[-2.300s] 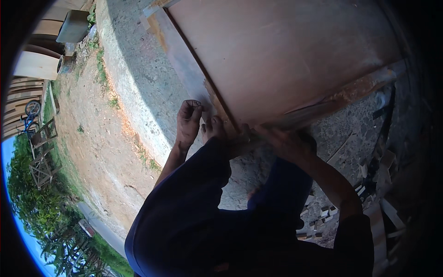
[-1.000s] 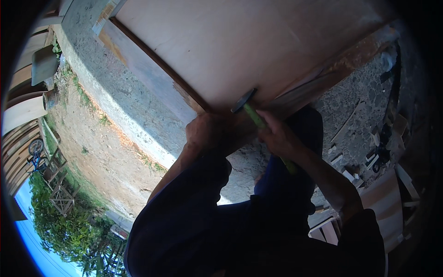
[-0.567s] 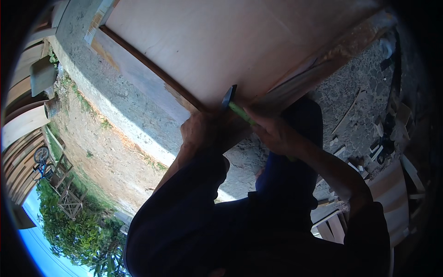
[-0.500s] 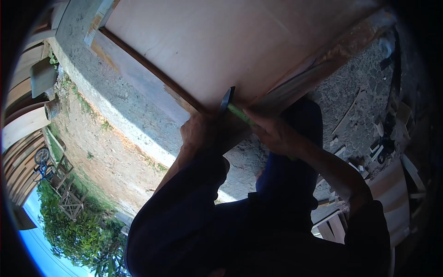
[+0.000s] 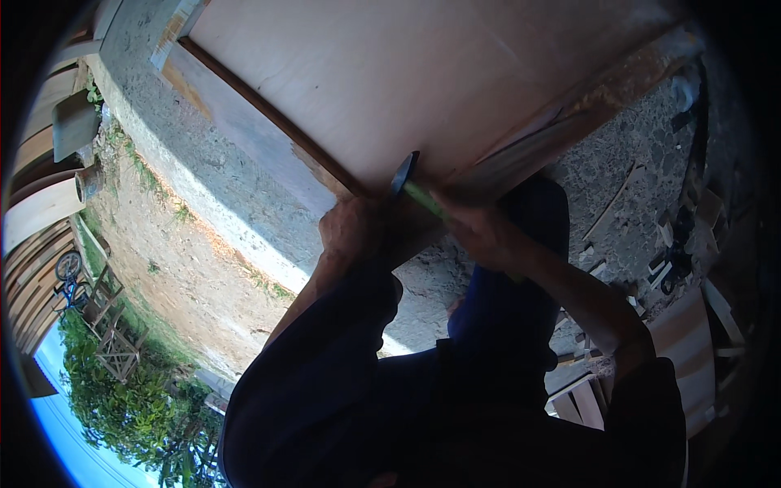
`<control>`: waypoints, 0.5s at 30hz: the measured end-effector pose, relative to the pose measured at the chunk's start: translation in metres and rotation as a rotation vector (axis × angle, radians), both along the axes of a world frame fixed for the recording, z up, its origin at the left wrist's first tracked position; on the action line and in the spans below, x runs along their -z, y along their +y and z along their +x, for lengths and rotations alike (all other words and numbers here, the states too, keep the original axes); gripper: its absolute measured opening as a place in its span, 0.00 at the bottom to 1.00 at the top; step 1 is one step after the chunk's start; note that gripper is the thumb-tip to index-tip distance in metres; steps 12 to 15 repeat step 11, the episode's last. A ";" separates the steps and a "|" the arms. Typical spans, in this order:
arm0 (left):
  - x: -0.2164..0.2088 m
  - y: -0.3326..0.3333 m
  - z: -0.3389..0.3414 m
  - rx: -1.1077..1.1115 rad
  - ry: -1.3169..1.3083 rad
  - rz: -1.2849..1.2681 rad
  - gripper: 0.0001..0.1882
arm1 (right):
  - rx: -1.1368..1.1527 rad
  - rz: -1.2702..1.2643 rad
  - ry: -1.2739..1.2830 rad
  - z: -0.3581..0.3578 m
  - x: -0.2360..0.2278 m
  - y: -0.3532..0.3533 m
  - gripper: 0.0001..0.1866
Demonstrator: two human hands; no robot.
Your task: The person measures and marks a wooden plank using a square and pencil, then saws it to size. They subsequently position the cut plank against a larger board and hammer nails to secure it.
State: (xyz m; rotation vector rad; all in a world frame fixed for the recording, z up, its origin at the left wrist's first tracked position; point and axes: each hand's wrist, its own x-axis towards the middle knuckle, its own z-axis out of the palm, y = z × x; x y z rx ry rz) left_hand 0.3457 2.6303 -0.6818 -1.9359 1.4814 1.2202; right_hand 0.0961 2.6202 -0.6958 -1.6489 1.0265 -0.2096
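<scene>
My right hand (image 5: 480, 234) is closed round the green handle of a hammer (image 5: 421, 198). Its dark metal head lies close above the near corner of a large wooden panel (image 5: 358, 81). At that corner my left hand (image 5: 350, 229) is closed, beside the hammer head. Shadow hides its fingertips and whatever they may pinch. A dark brown wood strip (image 5: 268, 110) runs along the panel's left side up to my left hand. The panel's right side has a rough wooden rail (image 5: 537, 150), and the near corner rests by my knees.
Concrete ground (image 5: 614, 154) with wood offcuts spreads to the right. Bare soil (image 5: 195, 268) lies left, past a sunlit strip. Stacked boards (image 5: 37, 220) and a blue bicycle (image 5: 71, 281) stand at the far left. A pale board (image 5: 687, 350) leans at lower right.
The hammer head has shifted very slightly right and the view has tilted a little. Both hands keep nearly the same places.
</scene>
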 end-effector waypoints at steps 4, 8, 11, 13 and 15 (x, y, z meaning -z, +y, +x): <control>0.003 0.007 0.008 -0.074 -0.021 0.050 0.19 | 0.015 0.304 -0.017 0.011 -0.020 -0.025 0.28; 0.001 0.005 0.003 -0.058 -0.069 0.103 0.20 | 0.098 0.502 0.028 0.014 -0.031 -0.027 0.28; -0.009 -0.003 -0.002 -0.072 -0.055 0.034 0.20 | -0.138 0.270 0.007 0.001 -0.005 -0.009 0.29; -0.009 -0.003 -0.002 -0.072 -0.055 0.034 0.20 | -0.138 0.270 0.007 0.001 -0.005 -0.009 0.29; -0.009 -0.003 -0.002 -0.072 -0.055 0.034 0.20 | -0.138 0.270 0.007 0.001 -0.005 -0.009 0.29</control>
